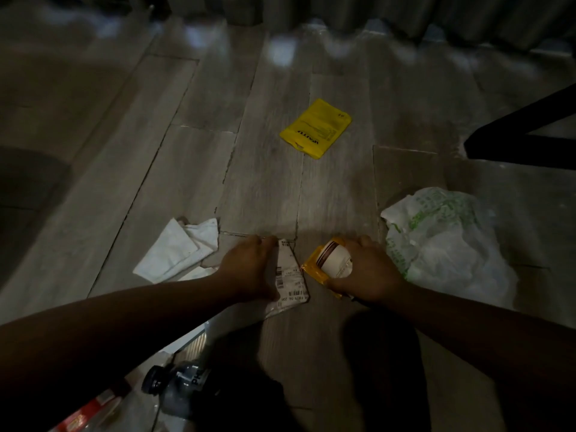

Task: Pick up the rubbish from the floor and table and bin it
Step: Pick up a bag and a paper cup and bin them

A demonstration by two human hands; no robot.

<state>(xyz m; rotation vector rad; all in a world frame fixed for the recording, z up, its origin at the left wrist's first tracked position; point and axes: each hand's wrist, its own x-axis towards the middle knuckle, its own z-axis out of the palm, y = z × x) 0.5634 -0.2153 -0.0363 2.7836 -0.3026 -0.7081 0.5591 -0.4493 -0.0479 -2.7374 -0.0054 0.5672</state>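
- Down on the floor [265, 182], the left hand [249, 266] grips a white label paper [291, 277].
- Just beside it, the right hand [366, 271] curls round a white tub [335, 261] and a yellow wrapper [313, 269].
- A yellow packet [316, 127] lies farther off, alone.
- A white plastic bag [442, 241] lies by the right hand.

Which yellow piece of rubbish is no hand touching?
The flat yellow packet, lying alone farther out on the floor. The other yellow piece is gripped by the right hand, along with a white cup.
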